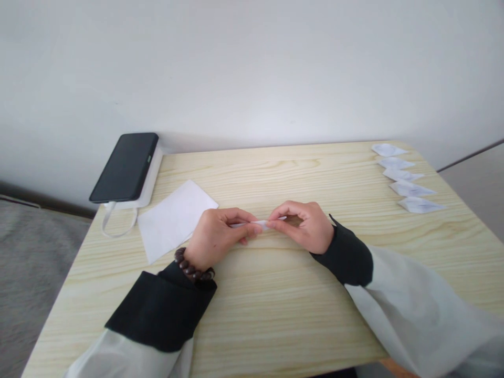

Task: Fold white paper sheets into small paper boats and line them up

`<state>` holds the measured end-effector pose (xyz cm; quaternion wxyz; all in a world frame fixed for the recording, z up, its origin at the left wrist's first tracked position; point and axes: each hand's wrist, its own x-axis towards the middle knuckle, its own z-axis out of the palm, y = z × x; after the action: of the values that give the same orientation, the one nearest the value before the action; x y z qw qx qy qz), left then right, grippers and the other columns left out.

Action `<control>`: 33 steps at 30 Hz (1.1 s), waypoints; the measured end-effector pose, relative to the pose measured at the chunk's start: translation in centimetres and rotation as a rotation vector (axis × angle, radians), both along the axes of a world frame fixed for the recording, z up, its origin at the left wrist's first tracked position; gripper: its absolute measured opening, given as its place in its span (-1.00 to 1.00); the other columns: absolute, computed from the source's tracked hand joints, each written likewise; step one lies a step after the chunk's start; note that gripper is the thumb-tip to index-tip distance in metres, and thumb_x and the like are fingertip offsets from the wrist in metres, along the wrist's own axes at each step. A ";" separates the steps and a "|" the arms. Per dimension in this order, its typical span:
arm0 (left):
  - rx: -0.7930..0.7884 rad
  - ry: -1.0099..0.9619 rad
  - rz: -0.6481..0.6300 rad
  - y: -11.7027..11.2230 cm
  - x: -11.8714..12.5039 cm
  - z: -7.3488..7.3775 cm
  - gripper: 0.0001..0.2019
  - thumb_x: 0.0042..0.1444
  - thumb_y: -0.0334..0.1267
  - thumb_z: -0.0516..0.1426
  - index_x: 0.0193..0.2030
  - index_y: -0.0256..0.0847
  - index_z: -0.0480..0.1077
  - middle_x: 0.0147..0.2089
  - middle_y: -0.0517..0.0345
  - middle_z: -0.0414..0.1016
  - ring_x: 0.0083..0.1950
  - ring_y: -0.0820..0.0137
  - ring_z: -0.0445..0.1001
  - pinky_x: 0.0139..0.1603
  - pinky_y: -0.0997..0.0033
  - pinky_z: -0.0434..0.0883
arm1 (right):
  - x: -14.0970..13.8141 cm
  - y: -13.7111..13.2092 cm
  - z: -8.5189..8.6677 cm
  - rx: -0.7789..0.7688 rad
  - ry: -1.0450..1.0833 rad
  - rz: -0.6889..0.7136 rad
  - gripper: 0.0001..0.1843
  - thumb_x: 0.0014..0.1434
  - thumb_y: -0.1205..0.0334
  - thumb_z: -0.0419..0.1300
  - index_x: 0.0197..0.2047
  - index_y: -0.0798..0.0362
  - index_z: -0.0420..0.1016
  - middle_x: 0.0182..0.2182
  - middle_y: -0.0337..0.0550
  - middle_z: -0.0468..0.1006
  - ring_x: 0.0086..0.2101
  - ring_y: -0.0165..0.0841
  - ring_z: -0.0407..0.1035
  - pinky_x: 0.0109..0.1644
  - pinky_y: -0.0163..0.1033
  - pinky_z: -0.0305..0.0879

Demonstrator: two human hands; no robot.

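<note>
Between both hands, over the middle of the table, is a narrow strip of folded white paper (261,224). My left hand (220,233) pinches it from the left, thumb and fingers pressed together; a dark bead bracelet (192,269) is round that wrist. From the right, my right hand (305,226) grips the same paper between thumb and index finger. Most of the folded paper is hidden by the fingers. Left of my left hand, a flat stack of white paper sheets (173,220) lies on the wooden table (271,310).
Several folded white paper pieces (421,205) with pointed ends lie in a row at the table's right. At the back left, a black power bank or phone (126,165) rests on a white box (151,181), with a white cable (108,223) looping down. A white wall (275,68) stands behind.
</note>
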<state>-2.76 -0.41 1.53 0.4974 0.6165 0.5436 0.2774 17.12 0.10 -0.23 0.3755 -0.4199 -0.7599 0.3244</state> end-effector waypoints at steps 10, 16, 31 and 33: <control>-0.078 -0.052 -0.113 0.2 -0.8 -0.4 -0.76 -0.07 -0.20 0.27 -0.24 -0.20 0.47 -0.39 0.15 0.62 -0.39 0.37 0.56 -0.37 0.47 0.49 | 0.4 0.3 -0.2 -0.119 0.007 -0.018 -0.87 0.04 0.17 0.29 -0.43 0.06 0.52 -0.56 -0.28 0.54 -0.61 -0.53 0.29 -0.54 -0.41 0.18; 0.336 0.067 -0.164 0.1 -0.6 -0.8 -0.72 0.00 -0.15 0.25 -0.14 -0.17 0.45 -0.15 0.07 0.57 -0.19 0.35 0.54 -0.18 0.40 0.50 | 0.7 0.6 -0.3 -0.173 0.064 -0.057 -0.89 0.05 0.22 0.25 -0.42 0.07 0.45 -0.57 -0.29 0.50 -0.61 -0.53 0.23 -0.53 -0.40 0.15; 0.681 0.166 -0.197 -0.4 0.0 -0.9 -0.87 0.15 -0.29 0.12 -0.26 -0.21 0.49 -0.16 0.05 0.60 -0.15 0.39 0.56 -0.07 0.43 0.49 | 0.2 0.0 -0.8 0.338 -0.091 0.120 -0.85 0.12 0.27 0.19 -0.20 0.02 0.47 -0.16 -0.08 0.59 -0.17 -0.31 0.47 -0.05 -0.18 0.38; 0.684 0.171 -0.183 -0.5 0.2 -0.9 -0.88 0.15 -0.28 0.12 -0.27 -0.21 0.49 -0.20 0.07 0.61 -0.19 0.40 0.57 -0.10 0.46 0.49 | 0.1 0.0 -1.0 0.410 -0.136 0.095 -0.88 0.14 0.30 0.17 -0.23 0.00 0.50 -0.18 -0.10 0.61 -0.22 -0.32 0.49 -0.11 -0.18 0.40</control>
<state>-2.59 -0.96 0.65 0.2379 0.8143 0.4019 0.3448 17.25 0.07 -1.27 0.3853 -0.3193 -0.8524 0.1514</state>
